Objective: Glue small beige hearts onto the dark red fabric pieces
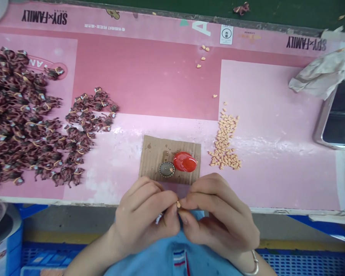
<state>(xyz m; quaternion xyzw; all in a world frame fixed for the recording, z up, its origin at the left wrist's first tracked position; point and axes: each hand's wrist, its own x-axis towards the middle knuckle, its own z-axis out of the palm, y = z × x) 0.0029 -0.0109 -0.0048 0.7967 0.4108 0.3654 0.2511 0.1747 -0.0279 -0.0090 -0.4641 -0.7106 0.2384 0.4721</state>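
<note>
My left hand (149, 209) and my right hand (220, 214) meet at the front edge of the table, thumbs and forefingers pinched together. Between their fingertips shows a small tan plastic piece (178, 204). A bluish-white bit shows under my left fingers; what it belongs to is hidden. Just beyond the hands, a piece of corrugated cardboard (149, 155) bears a red oval cap-like object (185, 161) and a small round dish with a beaded metal rim (167, 169). To the right lies a heap of similar tan pieces (224, 142).
Many small dark brown figurines with tan and white parts (25, 115) cover the table's left side. A few stray tan pieces (203, 58) lie farther back. At the right are a phone (337, 119) and a crumpled tissue (322, 73). Blue crates (304, 264) stand below the table.
</note>
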